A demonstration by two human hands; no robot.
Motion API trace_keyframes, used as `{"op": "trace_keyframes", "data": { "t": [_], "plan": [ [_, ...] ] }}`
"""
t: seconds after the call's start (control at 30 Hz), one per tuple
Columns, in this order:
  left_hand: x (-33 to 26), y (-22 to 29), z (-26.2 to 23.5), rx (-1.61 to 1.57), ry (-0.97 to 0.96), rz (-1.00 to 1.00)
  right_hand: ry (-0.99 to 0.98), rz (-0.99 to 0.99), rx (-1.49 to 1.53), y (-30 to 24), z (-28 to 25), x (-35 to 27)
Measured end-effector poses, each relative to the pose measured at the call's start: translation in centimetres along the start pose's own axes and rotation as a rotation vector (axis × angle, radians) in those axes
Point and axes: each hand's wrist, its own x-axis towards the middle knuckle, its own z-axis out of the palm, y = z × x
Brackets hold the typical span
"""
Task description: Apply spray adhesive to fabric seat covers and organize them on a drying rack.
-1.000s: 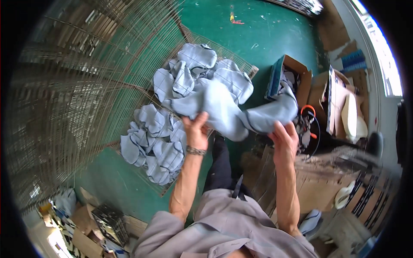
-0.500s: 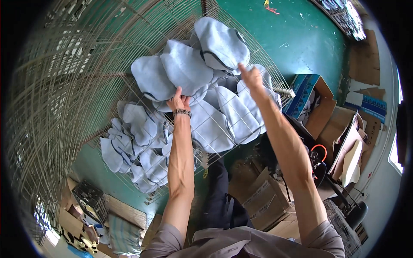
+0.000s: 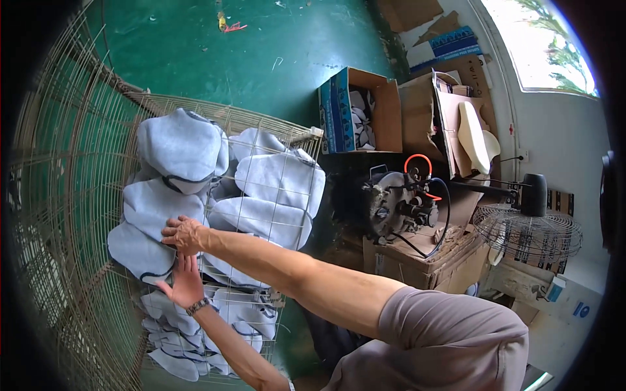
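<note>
Light grey, rounded fabric pieces (image 3: pixel 180 144) with dark edging lie stacked on the upper level of a wire cage rack (image 3: pixel 257 117). With fingers spread, my right hand (image 3: pixel 185 236) rests flat on one of the grey pieces (image 3: pixel 156 207). Just below it is my left hand (image 3: pixel 185 284), a dark bracelet or watch on its wrist. Its fingers are stretched out against the stack's near edge, beside the lowest piece (image 3: pixel 140 253), and its fingertips nearly meet the right hand. Neither hand grips anything. More grey pieces (image 3: pixel 244 319) show lower down through the wire.
Wire mesh rises along the left. To the right stands a blue-sided cardboard box (image 3: pixel 334 111) holding fabric pieces. A round machine (image 3: pixel 391 205) with an orange hose sits by a brown carton (image 3: pixel 424 264). Farther right is a caged fan (image 3: pixel 528 231). The floor (image 3: pixel 248 58) is green.
The view has turned right, bringing the machine and fan into sight. My right hand has moved from the far piece to the stack beside my left hand, whose fingers are now straightened.
</note>
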Motion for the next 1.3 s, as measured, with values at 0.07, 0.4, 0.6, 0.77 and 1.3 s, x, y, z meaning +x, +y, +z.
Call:
{"op": "trace_keyframes", "data": {
  "t": [0.07,0.4,0.6,0.77,1.3],
  "plan": [
    [-1.1,-0.4,1.5,-0.078,0.07,0.005,0.027,0.019,-0.027,-0.4,0.2,0.3],
    [-6.6,-2.6,1.4,-0.024,0.363,0.088,0.07,0.123,-0.064,-1.1,-0.1,0.1],
    [-14.4,-2.9,-3.2,0.433,0.243,0.09,0.684,-0.201,-0.078,-3.3,-3.7,-6.6],
    [-18.4,-7.9,-4.0,0.523,0.348,0.016,0.621,0.074,0.29,-5.9,-3.6,-23.4],
    [-46.7,-47.7,-0.2,1.091,-0.52,-1.018,1.898,1.223,1.341,-32.9,20.1,-89.5]
  ]
}}
